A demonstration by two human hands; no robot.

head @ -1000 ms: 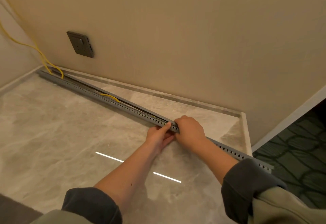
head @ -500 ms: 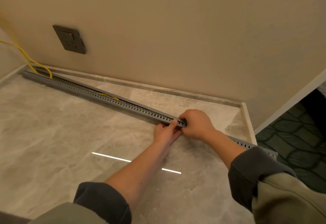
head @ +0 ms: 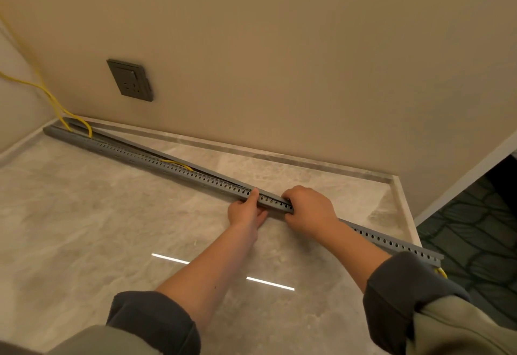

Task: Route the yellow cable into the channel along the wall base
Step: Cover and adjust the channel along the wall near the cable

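A long grey perforated channel lies diagonally on the marble floor, running from the left corner to the right floor edge. Its grey lid sits partly lifted along the left half. The yellow cable drops down the left corner into the channel's far end; a loop of it bulges out of the channel midway, and an end pokes out at the right tip. My left hand pinches the channel with thumb on top. My right hand grips the channel just to its right.
A dark wall socket sits low on the beige wall. A stone skirting strip runs along the wall base. The raised marble floor ends at the right, where dark patterned carpet lies lower.
My hands have moved slightly apart along the channel, the left hand sliding leftward. The camera view has shifted, so the socket and corner sit further right in view.
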